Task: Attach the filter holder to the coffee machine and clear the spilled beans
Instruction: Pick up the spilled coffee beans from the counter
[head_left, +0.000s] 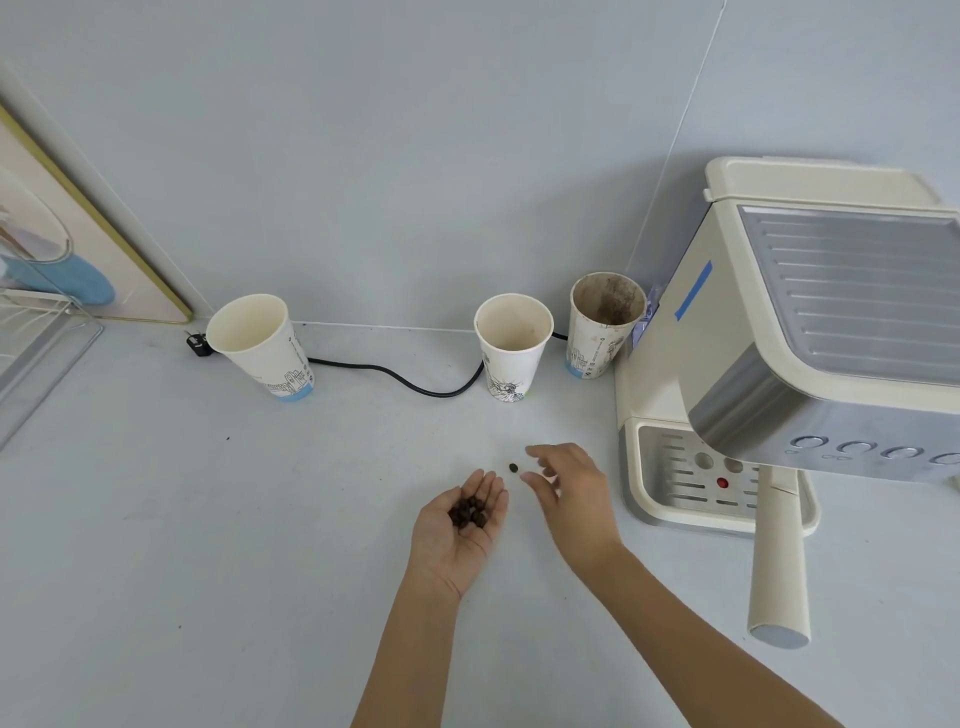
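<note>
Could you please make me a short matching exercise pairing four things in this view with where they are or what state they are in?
Column one:
1. single bean
2. left hand
3. stained cup
4. filter holder handle

Column two:
A. sticks out from the coffee machine
B. lies on the counter between the hands
C. stands beside the machine
D. palm up, cupping beans

Pairs: 1-B, 2-D, 3-C, 4-A

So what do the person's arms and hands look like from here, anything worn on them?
Both forearms are bare as far as the view shows: no sleeves, no gloves. The left hand and the right hand show no rings, and neither wrist carries a watch or a band. The nails look short and plain. Above the forearms the picture ends, so whether there are short sleeves cannot be told.
</note>
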